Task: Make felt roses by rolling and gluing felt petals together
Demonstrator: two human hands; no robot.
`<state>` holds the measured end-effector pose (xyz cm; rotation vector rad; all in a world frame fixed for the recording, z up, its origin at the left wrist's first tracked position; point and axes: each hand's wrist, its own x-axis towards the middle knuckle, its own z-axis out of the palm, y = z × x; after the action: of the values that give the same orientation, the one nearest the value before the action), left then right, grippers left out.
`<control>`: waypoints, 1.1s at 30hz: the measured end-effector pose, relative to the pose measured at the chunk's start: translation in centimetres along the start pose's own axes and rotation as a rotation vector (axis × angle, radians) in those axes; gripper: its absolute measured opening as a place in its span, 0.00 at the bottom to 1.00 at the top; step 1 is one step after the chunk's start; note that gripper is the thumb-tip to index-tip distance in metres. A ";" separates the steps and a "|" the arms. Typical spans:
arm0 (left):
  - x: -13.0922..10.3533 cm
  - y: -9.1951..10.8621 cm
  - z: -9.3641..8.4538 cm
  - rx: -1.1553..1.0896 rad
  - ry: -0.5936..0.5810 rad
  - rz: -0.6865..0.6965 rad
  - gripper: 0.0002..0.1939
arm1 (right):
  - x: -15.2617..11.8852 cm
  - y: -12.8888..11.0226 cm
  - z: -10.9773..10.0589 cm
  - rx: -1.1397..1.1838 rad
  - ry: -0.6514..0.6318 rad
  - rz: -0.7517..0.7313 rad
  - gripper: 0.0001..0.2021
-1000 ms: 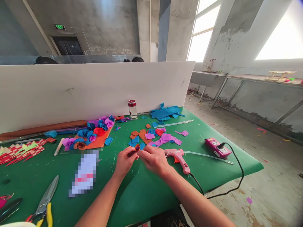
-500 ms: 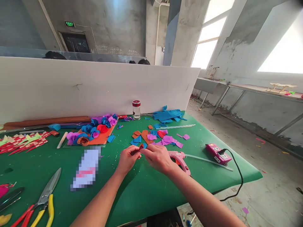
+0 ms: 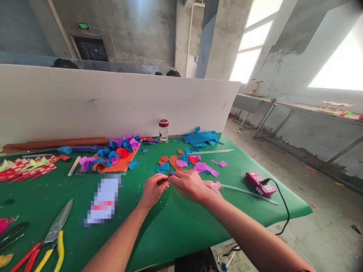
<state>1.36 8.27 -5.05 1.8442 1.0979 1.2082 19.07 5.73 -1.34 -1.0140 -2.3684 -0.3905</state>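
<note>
My left hand (image 3: 154,189) and my right hand (image 3: 188,183) meet over the green table, both pinching a small dark red paper piece (image 3: 170,175) between their fingertips; most of it is hidden by the fingers. Just beyond them lie loose petal-shaped pieces in orange, blue, red and purple (image 3: 200,167). A pink glue gun (image 3: 213,185) with a clear glue stick rests beside my right hand, partly covered by it. Paper flowers (image 3: 123,153) in blue, purple, red and orange sit on an orange sheet at the back left.
Large shears (image 3: 58,223) lie at the front left. A lidded glass jar (image 3: 163,131) stands by the white board (image 3: 127,102). Blue paper (image 3: 202,138) lies at the back right, a magenta power box (image 3: 260,184) with a black cable (image 3: 285,204) at the right.
My right hand has turned slightly over the piece, and its wrist and forearm have shifted right, covering more of the glue gun. My left hand keeps its pinch.
</note>
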 end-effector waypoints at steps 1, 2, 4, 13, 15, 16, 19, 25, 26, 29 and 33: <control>0.0 0.0 0.0 -0.004 -0.003 0.001 0.07 | 0.0 0.0 0.0 -0.008 -0.010 -0.004 0.11; 0.0 0.0 0.0 -0.008 -0.007 0.001 0.07 | 0.0 0.1 -0.1 -0.016 -0.019 -0.010 0.11; 0.0 0.0 0.0 -0.017 -0.004 -0.003 0.07 | 0.0 0.1 -0.2 -0.030 -0.028 -0.016 0.11; 0.1 0.5 0.0 -0.058 0.037 -0.037 0.06 | -0.1 0.1 -0.4 -0.037 0.012 -0.037 0.12; 0.1 0.6 0.0 -0.053 0.039 -0.037 0.06 | -0.1 0.2 -0.2 -0.049 0.007 -0.039 0.11; 0.1 0.7 0.0 -0.052 0.035 -0.035 0.06 | -0.1 0.2 -0.1 -0.059 -0.002 -0.036 0.11; 0.1 0.7 0.0 -0.059 0.028 -0.031 0.06 | 0.0 0.1 0.0 -0.082 -0.026 -0.011 0.11; 0.1 0.4 -0.1 -0.063 0.037 -0.026 0.05 | 0.0 -0.3 0.1 -0.076 -0.080 0.055 0.08; 0.1 0.4 -0.1 -0.063 0.039 -0.024 0.05 | -0.1 -0.3 0.2 -0.075 -0.097 0.069 0.08; 0.0 0.3 0.0 -0.061 0.040 -0.022 0.06 | -0.1 -0.6 0.3 -0.068 -0.117 0.115 0.07; 0.0 0.1 0.1 -0.085 0.029 -0.039 0.05 | -0.2 -1.0 -0.2 -0.003 -0.053 0.151 0.09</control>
<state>1.44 8.25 -5.00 1.7384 1.0768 1.2436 18.46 4.88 -1.36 -1.2087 -2.3186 -0.3140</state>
